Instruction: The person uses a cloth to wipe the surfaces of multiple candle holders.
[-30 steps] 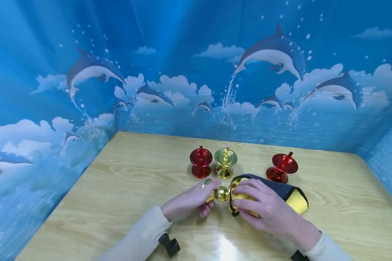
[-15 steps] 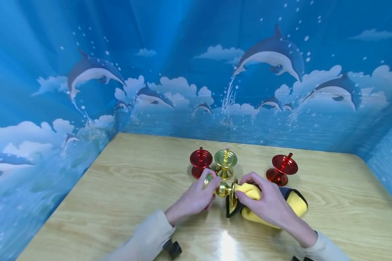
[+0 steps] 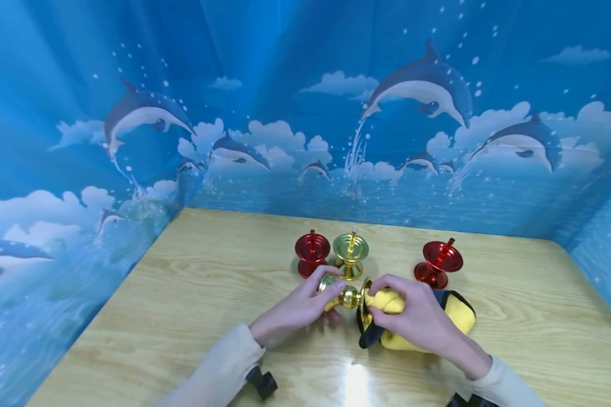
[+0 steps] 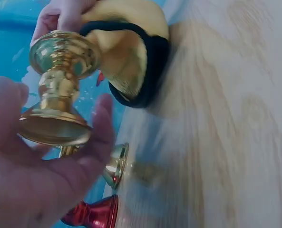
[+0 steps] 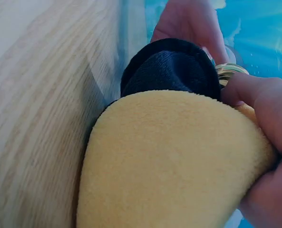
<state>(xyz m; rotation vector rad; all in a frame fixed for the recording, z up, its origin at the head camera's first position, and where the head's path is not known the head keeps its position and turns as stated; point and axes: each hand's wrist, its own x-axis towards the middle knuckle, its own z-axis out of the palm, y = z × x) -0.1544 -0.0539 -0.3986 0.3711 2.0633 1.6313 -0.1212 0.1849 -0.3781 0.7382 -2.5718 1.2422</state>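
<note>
Gold candle holder [image 3: 349,297] held sideways above the tabletop [image 3: 224,260]

My left hand [image 3: 297,308] curls its fingers round one end. My right hand [image 3: 420,311], its fingers laid across the cloth [image 3: 402,341] a second ago, now pinches a yellow fold at the other end, with a navy flap [image 3: 370,336] hanging below.

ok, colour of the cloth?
The cloth: yellow on one face, dark blue on the other, edged black; clearest in the right wrist view.
</note>
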